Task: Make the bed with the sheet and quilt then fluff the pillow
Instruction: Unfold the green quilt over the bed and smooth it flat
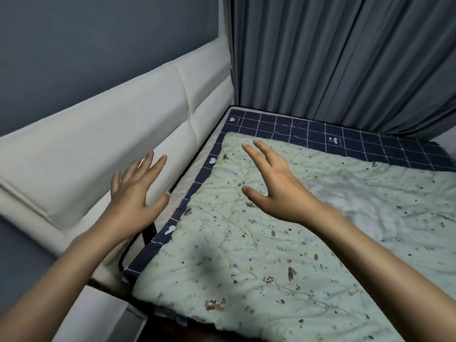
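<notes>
Both hands are out in front of me, spread flat, fingers straight, holding nothing. My left hand [134, 193] hangs over the gap between the bed and the headboard [98, 149], its fingertips in front of the white padding; I cannot tell whether they touch it. My right hand [276, 186] hovers over the quilt [246, 255], near its upper left corner, and I cannot tell whether the palm touches the cloth. The pale green flowered quilt lies spread on the bed, wrinkled, with a band of dark checked sheet [320, 134] showing along its left and far edges. The sheet's left border runs just beside the headboard, leaving only a narrow slot there, where a dark frame bar [148, 233] shows. At the far side the curtain [345, 65] hangs down to the sheet's edge. A whitish, blurred patch [357, 206] sits on the quilt right of my right wrist; I cannot make out what it is. The quilt runs out of view at right and below.
</notes>
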